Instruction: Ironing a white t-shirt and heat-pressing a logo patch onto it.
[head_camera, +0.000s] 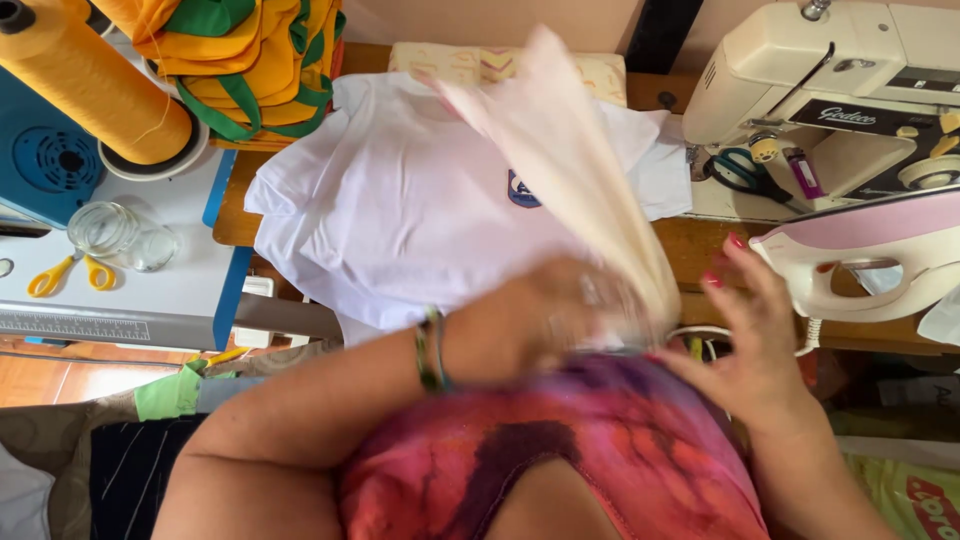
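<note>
Left hand (545, 320) is blurred, seemingly closed on the lower end of a pale cream cloth strip (565, 150) — long axis slanting up-left over a white T-shirt (400, 220) on the counter (700, 250). Right hand (750, 340) is spread open, empty, just beside the strip.

A small round dark-blue badge (522, 189) sits on the white shirt (400, 210); a black nameplate (860, 115) fronts the sewing machine (800, 60).

A single head-worn camera looks steeply down, close over the worktable (700, 250) and the person's chest.
</note>
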